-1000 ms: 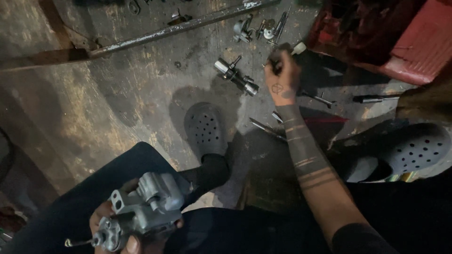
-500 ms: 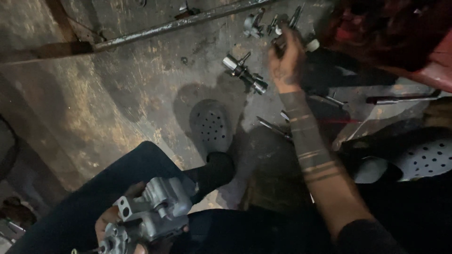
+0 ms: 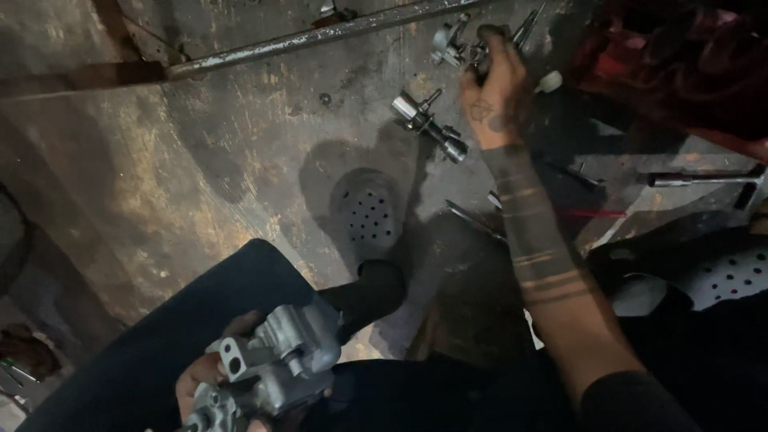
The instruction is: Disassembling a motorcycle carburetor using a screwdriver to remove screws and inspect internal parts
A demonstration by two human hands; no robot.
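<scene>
packages: none in your view | labels: none | signs: none | screens: none | you see only bare metal parts on the floor

Over the last second the right hand [image 3: 494, 86] has travelled from the middle right of the frame up to the top edge, away from the cylindrical metal fitting [image 3: 428, 126] it had been beside. It now closes over the cluster of small metal parts [image 3: 460, 44] at upper centre, the forearm stretched further out. The left hand [image 3: 210, 382] with its grey cast-metal housing [image 3: 272, 364] has sunk lower, so part of the housing is cut off by the bottom edge. The whole view has tilted: the long steel bar [image 3: 320, 36] sits higher, and the dark perforated clog [image 3: 366, 212] has shifted slightly rightward.
</scene>
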